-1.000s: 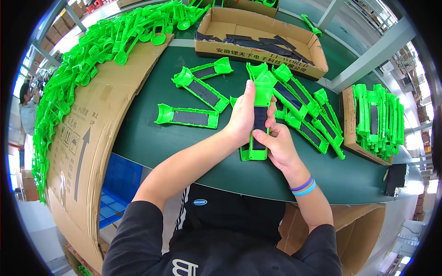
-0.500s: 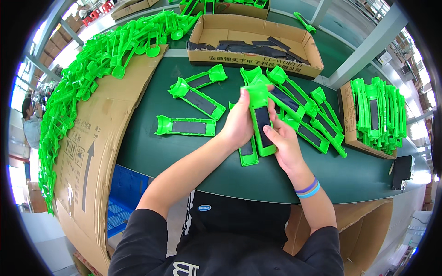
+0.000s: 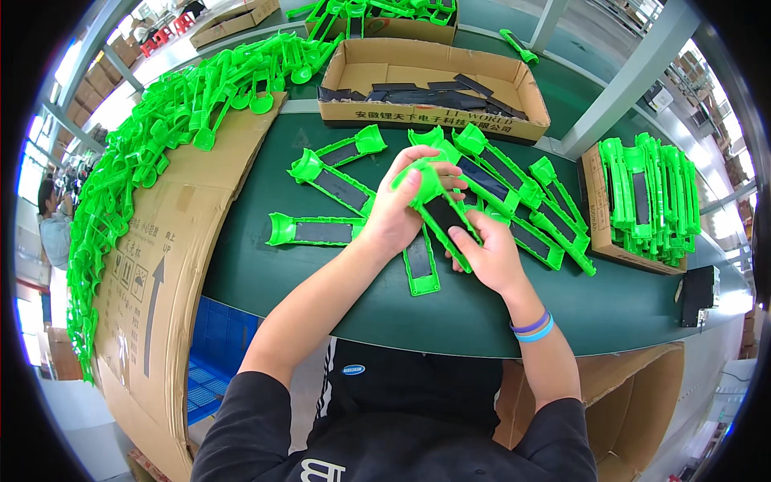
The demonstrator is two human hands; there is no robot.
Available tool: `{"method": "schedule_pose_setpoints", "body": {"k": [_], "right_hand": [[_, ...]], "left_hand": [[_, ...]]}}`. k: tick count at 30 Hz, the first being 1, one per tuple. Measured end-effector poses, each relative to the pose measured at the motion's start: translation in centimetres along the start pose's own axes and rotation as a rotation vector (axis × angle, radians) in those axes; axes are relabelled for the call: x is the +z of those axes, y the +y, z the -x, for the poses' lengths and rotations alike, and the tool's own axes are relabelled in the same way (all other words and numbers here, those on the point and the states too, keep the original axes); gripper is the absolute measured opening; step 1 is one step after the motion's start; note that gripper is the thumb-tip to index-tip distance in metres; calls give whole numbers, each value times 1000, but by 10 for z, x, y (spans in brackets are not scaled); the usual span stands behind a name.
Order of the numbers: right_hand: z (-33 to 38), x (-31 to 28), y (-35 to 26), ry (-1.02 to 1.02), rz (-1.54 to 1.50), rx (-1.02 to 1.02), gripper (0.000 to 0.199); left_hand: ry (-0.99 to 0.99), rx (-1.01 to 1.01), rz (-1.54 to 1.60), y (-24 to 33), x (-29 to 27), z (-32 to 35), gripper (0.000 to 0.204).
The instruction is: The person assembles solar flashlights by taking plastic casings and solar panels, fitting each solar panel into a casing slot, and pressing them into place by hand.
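In front of me, tilted above the table, is a green plastic housing (image 3: pixel 425 186) with a rounded, wider upper end. A dark rectangular panel (image 3: pixel 446 215) fills its long face. My left hand (image 3: pixel 389 215) is closed around the wide end, thumb laid over it. My right hand (image 3: pixel 493 255) grips the lower end, its thumb on the panel's edge. Below the held piece lies a similar housing (image 3: pixel 420 269), partly covered by it. Left of my hands rest several more panelled housings, such as one lying crosswise (image 3: pixel 321 231). Another overlapping group (image 3: pixel 534 241) lies on the right.
A shallow cardboard box (image 3: pixel 434 120) of dark strips stands at the back. To the right, a smaller carton (image 3: pixel 598 193) holds upright green housings. Loose green parts (image 3: pixel 185 104) pile along the cardboard sheet (image 3: pixel 173 241) at left. A black box-shaped device (image 3: pixel 700 296) sits at the table's right edge.
The held housing has turned, its lower end swinging right. My left fingers have shifted around its wide end. The view has moved slightly.
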State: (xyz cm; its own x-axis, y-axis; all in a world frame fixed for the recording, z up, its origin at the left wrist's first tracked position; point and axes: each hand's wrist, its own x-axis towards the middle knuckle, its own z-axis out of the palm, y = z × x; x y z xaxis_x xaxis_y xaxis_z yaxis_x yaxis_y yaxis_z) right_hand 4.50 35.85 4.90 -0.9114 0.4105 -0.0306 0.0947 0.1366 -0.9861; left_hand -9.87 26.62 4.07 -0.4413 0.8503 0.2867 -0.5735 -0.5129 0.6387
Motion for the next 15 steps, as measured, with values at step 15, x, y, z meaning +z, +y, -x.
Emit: {"method": "schedule_pose_setpoints", "body": {"k": [15], "right_hand": [[-2, 14, 1, 76, 462, -284, 14]], "left_hand": [[281, 166, 5, 10, -5, 4, 28]]}}
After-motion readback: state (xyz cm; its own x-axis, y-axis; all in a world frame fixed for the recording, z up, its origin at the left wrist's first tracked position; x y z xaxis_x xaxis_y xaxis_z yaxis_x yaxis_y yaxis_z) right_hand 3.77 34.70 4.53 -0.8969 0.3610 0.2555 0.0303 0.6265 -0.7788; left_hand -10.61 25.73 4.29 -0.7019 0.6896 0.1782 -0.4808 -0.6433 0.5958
